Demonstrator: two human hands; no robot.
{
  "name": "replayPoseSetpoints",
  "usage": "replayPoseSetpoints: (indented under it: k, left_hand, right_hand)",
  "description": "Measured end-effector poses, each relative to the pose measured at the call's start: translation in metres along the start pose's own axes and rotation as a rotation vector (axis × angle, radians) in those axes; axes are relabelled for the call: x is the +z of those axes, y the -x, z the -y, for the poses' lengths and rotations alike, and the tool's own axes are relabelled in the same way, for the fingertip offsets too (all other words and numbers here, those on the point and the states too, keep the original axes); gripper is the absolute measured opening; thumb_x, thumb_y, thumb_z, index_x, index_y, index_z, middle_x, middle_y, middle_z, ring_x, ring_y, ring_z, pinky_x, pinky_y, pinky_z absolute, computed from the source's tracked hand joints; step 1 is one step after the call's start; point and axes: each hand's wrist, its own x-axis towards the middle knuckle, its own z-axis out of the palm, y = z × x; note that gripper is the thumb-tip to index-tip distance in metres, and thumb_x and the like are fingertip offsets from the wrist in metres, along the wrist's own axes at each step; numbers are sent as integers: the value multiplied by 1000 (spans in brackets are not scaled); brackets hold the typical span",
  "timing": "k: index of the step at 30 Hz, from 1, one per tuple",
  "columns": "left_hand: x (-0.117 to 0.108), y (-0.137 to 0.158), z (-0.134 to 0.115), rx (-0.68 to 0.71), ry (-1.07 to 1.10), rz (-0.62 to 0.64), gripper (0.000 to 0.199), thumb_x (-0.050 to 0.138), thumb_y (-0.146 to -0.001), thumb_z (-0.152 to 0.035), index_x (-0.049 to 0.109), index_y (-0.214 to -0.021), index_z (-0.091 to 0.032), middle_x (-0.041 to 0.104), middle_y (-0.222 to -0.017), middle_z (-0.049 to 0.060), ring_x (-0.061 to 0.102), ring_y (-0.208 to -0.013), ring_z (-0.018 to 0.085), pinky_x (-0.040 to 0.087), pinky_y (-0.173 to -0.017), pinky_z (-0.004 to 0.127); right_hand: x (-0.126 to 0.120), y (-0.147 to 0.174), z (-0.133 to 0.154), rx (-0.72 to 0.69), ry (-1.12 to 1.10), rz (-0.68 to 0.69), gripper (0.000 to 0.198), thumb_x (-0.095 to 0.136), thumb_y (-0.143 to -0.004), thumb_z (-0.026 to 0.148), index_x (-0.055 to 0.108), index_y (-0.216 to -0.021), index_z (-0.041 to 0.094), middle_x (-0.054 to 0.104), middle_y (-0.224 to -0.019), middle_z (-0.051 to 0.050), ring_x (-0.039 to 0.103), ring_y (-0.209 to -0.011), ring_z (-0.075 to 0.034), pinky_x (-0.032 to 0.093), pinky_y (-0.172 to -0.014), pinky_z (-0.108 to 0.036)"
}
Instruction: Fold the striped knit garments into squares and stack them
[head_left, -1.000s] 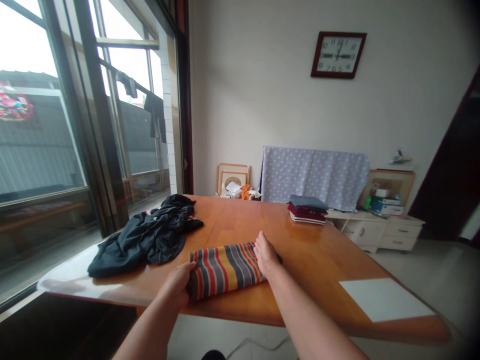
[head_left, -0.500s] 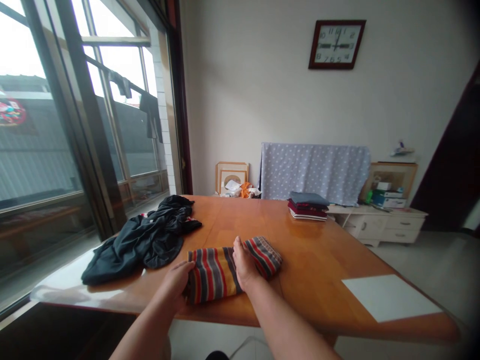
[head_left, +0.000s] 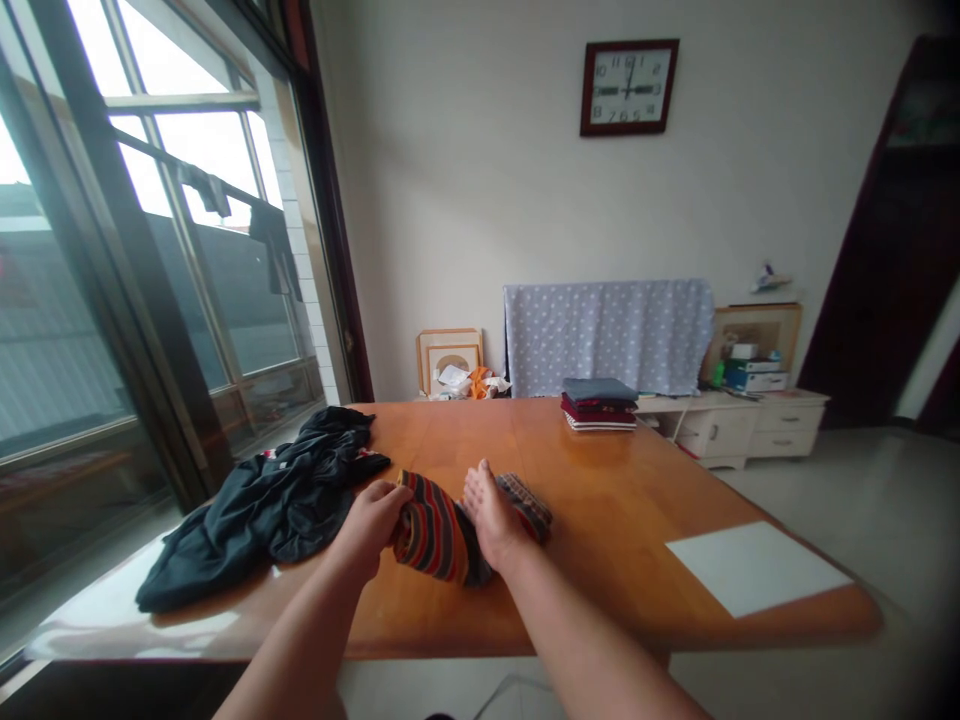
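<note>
Left hand [head_left: 377, 522] grips the striped cloth [head_left: 433, 532] at nine o'clock! Right hand [head_left: 493, 518], fingers straight, points to twelve, blocking the cloth's middle.

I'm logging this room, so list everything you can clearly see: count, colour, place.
striped cloth: one, red, yellow, grey, table's near side
dark clothing: one heap, black, table's left
folded clothes: one stack, grey-blue, dark red, striped, table's far right
sheet: one, white, table's near right
table: one, brown, foreground
clock: one, white, dark frame, back wall
dotted cloth: one, grey-blue, below clock
picture frames: at least three, tan, either side of dotted cloth
clutter: several, orange, white, by left frames
cabinet: one, white, right, behind table
bottle: one, green, on cabinet
boxes: several, white, blue, on cabinet
windows: several panes, dark-framed, left
hanging clothes: at least two, dark, outside
left hand: one, bare, gripping striped cloth
right hand: one, bare, against striped cloth
</note>
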Motion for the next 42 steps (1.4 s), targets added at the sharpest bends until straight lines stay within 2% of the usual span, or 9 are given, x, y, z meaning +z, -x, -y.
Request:
replayPoseSetpoints:
  k: [5, 11, 18, 21, 27, 30, 33, 37, 42]
  left_hand:
    - [29, -7, -19, 57, -96, -5, 14, 64, -72, -31, 59, -72, -18, 58, -53, -2, 51, -45, 12, 34, -41, 20]
    - [82, -29, -26, 97, -233, -44, 13, 69, -70, -27, 63, -76, -17, 58, -50, -1, 54, -47, 15, 32, -44, 23]
    - [139, -36, -4, 132, -247, 10, 52, 72, -76, -46, 58, -115, -13, 64, -60, 1, 60, -46, 19, 41, -48, 27]
    - [133, -34, 3, 162, -229, 0, 51, 66, -82, -46, 56, -121, -14, 68, -69, 3, 65, -56, 20, 47, -55, 27]
    - [96, -30, 24, 340, -245, -111, 23, 64, -83, -35, 69, -100, -19, 73, -91, 8, 68, -89, 24, 51, -80, 30]
    - [89, -20, 39, 417, -296, -81, 18, 63, -84, -32, 73, -96, -23, 74, -98, 8, 66, -101, 25, 49, -94, 35]
    - [91, -8, 52, 535, -316, 50, 25, 56, -91, -34, 74, -105, -25, 72, -114, 9, 64, -111, 25, 46, -103, 36]
    - [97, 1, 65, 719, -552, 135, 40, 42, -100, -38, 66, -130, -25, 57, -145, 8, 45, -140, 25, 28, -120, 44]
    - [108, 2, 83, 780, -883, 216, 54, 37, -102, -49, 45, -151, -27, 39, -160, 7, 26, -151, 28, 15, -123, 54]
  right_hand:
    - [-44, 3, 37, 1, -119, -133, 78, 41, -93, 69, 49, -145, 11, 42, -155, -17, 45, -141, -24, 36, -116, -38]
    - [-88, 21, 35, -25, -57, -195, 73, 41, -92, 72, 60, -135, 16, 56, -143, -19, 59, -128, -29, 49, -106, -45]
    - [-101, 36, 40, 48, -80, -119, 69, 42, -90, 74, 68, -123, 19, 67, -129, -15, 65, -118, -30, 55, -93, -44]
    - [-103, 38, 44, 27, 14, -108, 60, 52, -87, 70, 71, -114, 19, 72, -120, -13, 67, -110, -29, 56, -85, -40]
    - [-102, 30, 42, -116, 282, -62, 45, 63, -83, 59, 73, -99, 19, 76, -103, -7, 68, -99, -28, 54, -85, -36]
    - [-98, 15, 36, -153, 414, -99, 40, 71, -77, 49, 72, -103, 20, 76, -104, -7, 68, -102, -29, 53, -88, -37]
    - [-93, -2, 30, -234, 508, -133, 52, 78, -67, 31, 69, -118, 22, 73, -117, -7, 66, -111, -28, 49, -98, -37]
    - [-96, -17, 24, -270, 474, -1, 56, 70, -71, 23, 64, -127, 22, 70, -125, -7, 64, -116, -25, 46, -104, -38]
    - [-118, -17, 32, -231, 716, -190, 42, 70, -76, 31, 71, -117, 26, 73, -119, -7, 64, -116, -28, 44, -107, -43]
